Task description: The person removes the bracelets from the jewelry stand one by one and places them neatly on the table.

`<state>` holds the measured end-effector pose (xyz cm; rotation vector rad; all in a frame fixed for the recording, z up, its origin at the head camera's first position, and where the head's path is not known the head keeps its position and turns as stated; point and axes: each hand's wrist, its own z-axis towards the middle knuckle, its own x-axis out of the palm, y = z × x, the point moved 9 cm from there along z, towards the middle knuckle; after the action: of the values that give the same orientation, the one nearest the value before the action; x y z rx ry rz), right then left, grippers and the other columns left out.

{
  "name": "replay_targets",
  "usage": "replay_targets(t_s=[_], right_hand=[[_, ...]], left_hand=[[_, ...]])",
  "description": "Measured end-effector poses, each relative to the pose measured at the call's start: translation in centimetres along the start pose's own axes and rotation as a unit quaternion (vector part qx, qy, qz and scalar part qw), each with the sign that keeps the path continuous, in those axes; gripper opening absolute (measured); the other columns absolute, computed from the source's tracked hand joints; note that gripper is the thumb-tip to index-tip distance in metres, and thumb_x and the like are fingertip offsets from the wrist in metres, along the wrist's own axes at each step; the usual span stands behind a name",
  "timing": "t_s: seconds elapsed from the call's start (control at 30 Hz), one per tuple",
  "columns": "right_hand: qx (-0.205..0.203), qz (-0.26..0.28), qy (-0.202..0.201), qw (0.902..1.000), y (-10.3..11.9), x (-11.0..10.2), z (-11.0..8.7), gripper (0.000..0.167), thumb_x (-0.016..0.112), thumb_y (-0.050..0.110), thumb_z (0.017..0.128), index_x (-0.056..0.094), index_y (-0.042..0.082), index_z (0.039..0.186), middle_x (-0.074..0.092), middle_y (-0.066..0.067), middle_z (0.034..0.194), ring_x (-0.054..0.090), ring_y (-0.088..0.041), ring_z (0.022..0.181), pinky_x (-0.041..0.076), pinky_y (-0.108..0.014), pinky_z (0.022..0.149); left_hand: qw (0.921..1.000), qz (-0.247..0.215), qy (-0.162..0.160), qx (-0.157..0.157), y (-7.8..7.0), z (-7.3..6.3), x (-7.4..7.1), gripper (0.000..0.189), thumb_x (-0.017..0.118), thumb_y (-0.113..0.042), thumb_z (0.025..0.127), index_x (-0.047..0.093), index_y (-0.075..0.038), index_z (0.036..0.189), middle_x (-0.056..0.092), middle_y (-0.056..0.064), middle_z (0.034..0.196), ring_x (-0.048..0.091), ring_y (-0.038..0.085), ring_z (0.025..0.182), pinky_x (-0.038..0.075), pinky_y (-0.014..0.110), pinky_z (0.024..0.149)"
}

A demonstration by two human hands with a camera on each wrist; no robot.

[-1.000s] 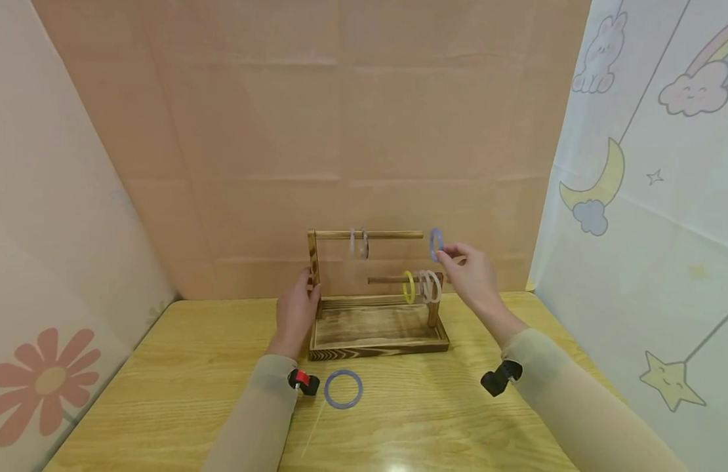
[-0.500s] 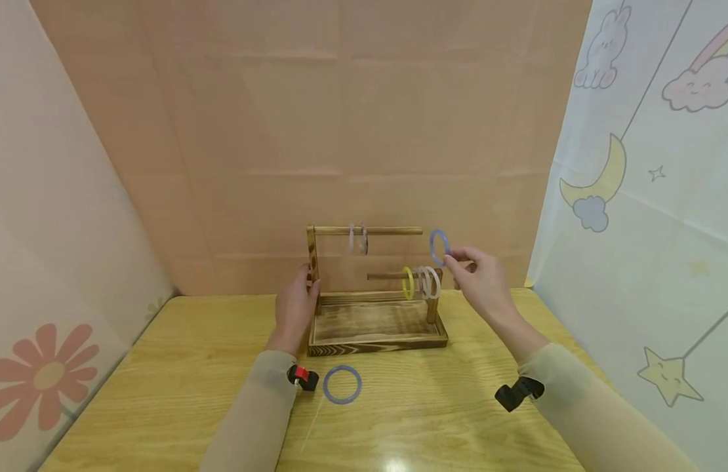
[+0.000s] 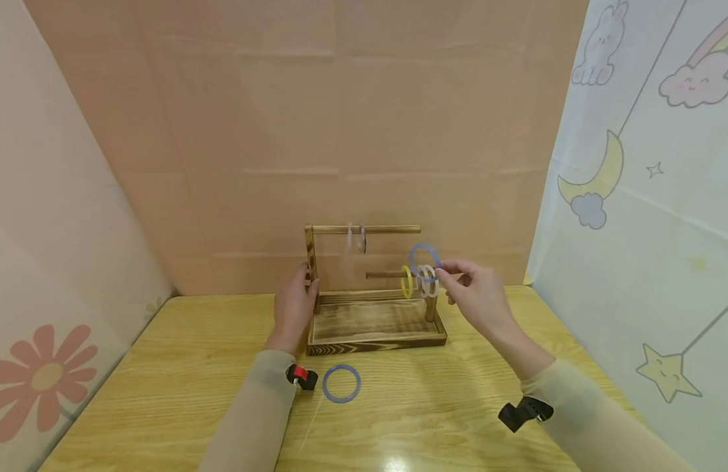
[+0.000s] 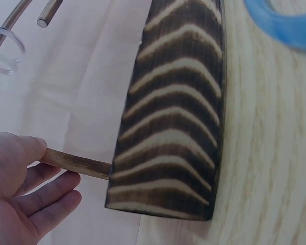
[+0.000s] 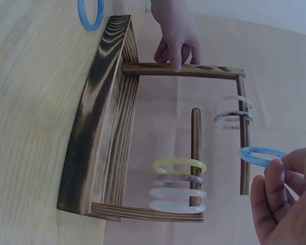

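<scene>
Between thumb and fingertips my right hand (image 3: 479,288) pinches a blue bangle (image 5: 255,156). In the head view that bangle is tilted, below the upper bar's free end, overlapping the white bangles (image 3: 429,282). From the right wrist it overlaps the upper bar (image 5: 245,178). My left hand (image 3: 294,305) holds the left post (image 4: 76,163) of a wooden bangle stand (image 3: 376,344), thumb on the near side. Two bangles (image 5: 233,120), one clear and one dark-marked, hang on the upper bar. The lower bar carries a yellow bangle (image 5: 179,166), a purplish bangle (image 5: 179,180) and the white ones.
A second blue bangle (image 3: 342,383) lies flat on the wooden table (image 3: 399,419), in front of the stand's tray. An orange-brown backdrop (image 3: 364,131) rises behind the stand. Printed panels stand at the left and right (image 3: 647,262).
My right hand has lowered and shifted the blue bangle leftward, from beyond the upper bar's end to in front of the lower bar's bangles. The left hand keeps its hold on the post.
</scene>
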<state>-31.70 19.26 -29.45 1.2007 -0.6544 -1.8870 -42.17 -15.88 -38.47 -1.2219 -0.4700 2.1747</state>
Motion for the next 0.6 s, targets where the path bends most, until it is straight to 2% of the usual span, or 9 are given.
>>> replay_targets(t_s=[0.17, 0.27, 0.43, 0.6], right_hand=[[-0.004, -0.003, 0.016, 0.9999, 0.1, 1.0, -0.8, 0.027, 0.073, 0.026, 0.11, 0.081, 0.007, 0.126, 0.077, -0.011, 0.109, 0.066, -0.023, 0.065, 0.04, -0.03, 0.049], [0.002, -0.009, 0.027, 0.9996, -0.1, 1.7, -1.3, 0.026, 0.073, 0.027, 0.11, 0.081, 0.009, 0.127, 0.076, -0.007, 0.099, 0.064, -0.022, 0.064, 0.041, -0.031, 0.049], [0.008, -0.016, 0.052, 0.9985, -0.5, 3.0, -2.1, 0.026, 0.073, 0.027, 0.11, 0.081, 0.009, 0.127, 0.069, -0.002, 0.073, 0.061, -0.024, 0.059, 0.041, -0.032, 0.049], [0.003, -0.019, 0.078, 0.9968, -0.7, 4.3, -2.7, 0.027, 0.072, 0.026, 0.111, 0.08, 0.008, 0.128, 0.063, 0.001, 0.066, 0.055, -0.021, 0.055, 0.04, -0.033, 0.05]], left_hand=[[1.0, 0.002, -0.002, -0.001, 0.0, 0.0, -0.1, 0.04, 0.069, -0.018, 0.112, 0.061, 0.0, 0.147, 0.077, 0.023, 0.124, 0.08, 0.038, 0.096, 0.063, 0.056, 0.075], [1.0, -0.001, -0.004, 0.0, 0.0, 0.0, 0.0, 0.041, 0.07, -0.017, 0.112, 0.061, 0.0, 0.147, 0.077, 0.023, 0.125, 0.08, 0.038, 0.096, 0.063, 0.056, 0.074], [0.9999, -0.001, -0.009, 0.005, 0.1, 0.1, 0.0, 0.036, 0.071, -0.016, 0.111, 0.064, 0.0, 0.142, 0.077, 0.022, 0.123, 0.08, 0.037, 0.095, 0.063, 0.056, 0.073], [0.9999, 0.002, -0.013, 0.009, 0.2, 0.2, 0.1, 0.032, 0.074, -0.016, 0.109, 0.066, -0.001, 0.136, 0.077, 0.021, 0.121, 0.08, 0.036, 0.094, 0.064, 0.056, 0.074]])
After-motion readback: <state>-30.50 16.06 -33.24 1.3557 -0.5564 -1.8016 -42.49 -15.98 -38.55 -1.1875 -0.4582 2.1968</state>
